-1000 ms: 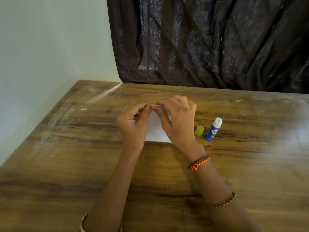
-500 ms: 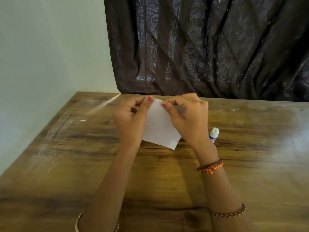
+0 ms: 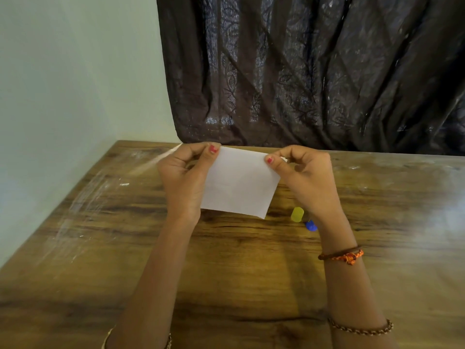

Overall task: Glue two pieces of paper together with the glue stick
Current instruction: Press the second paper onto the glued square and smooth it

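Observation:
A white paper (image 3: 240, 183) is held up above the wooden table (image 3: 125, 248), facing me. My left hand (image 3: 185, 177) pinches its top left corner and my right hand (image 3: 305, 180) pinches its top right corner. Whether it is one sheet or two stuck together I cannot tell. The yellow glue stick cap (image 3: 297, 214) lies on the table below my right hand. Beside it only the blue end of the glue stick (image 3: 311, 225) shows; my right wrist hides the remainder.
A dark patterned curtain (image 3: 314, 71) hangs behind the table's far edge. A pale wall (image 3: 63, 84) runs along the table's left side. The table top shows whitish scuffs on its left part.
Both hands lifted the paper off the table and spread apart to its top corners, so it now hangs flat toward me. My right wrist now covers most of the glue stick.

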